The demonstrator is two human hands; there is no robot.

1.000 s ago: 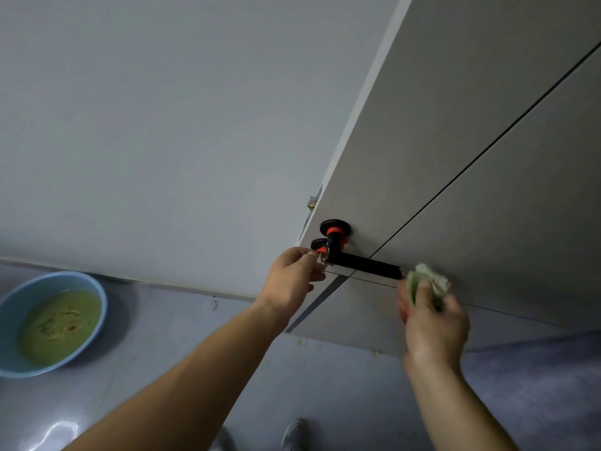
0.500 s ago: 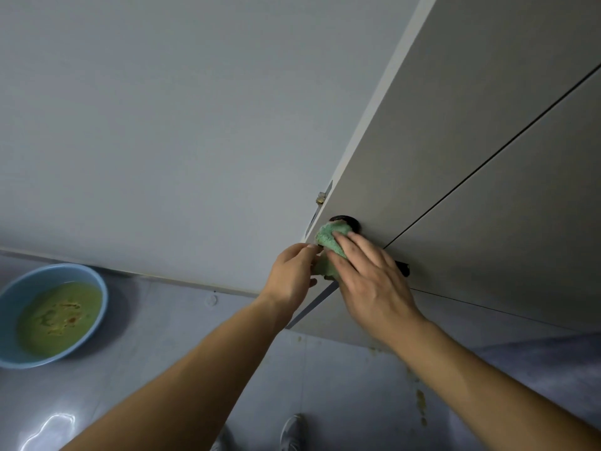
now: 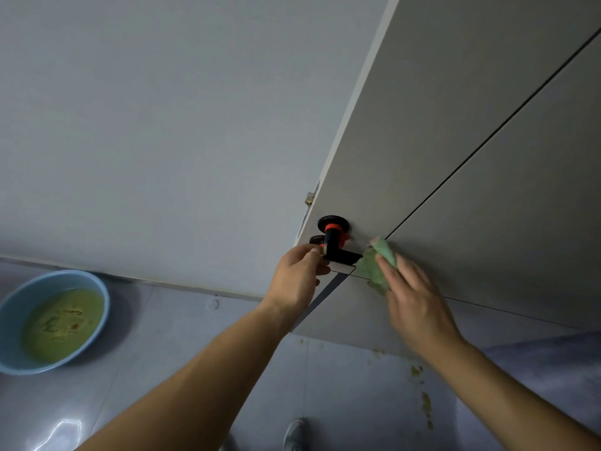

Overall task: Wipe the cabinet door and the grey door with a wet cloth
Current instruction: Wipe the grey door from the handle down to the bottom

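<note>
The grey door (image 3: 471, 151) fills the right half of the view, crossed by thin dark grooves. A black handle with an orange ring (image 3: 335, 237) sits near its left edge. My left hand (image 3: 297, 276) grips the door's edge just below the handle. My right hand (image 3: 413, 297) presses a green wet cloth (image 3: 375, 265) flat against the door face, right of the handle, with its fingers stretched over the cloth. Part of the cloth is hidden under the fingers.
A blue basin (image 3: 19, 307) with murky green-yellow water stands on the tiled floor at the left. A pale wall (image 3: 162, 125) runs behind the door's edge. Yellowish specks (image 3: 422, 398) dot the floor below the door. A shoe tip (image 3: 294, 432) shows at the bottom.
My right hand slid the cloth from the handle's round base rightwards onto the door face, uncovering the handle. My left hand stayed on the door's edge.
</note>
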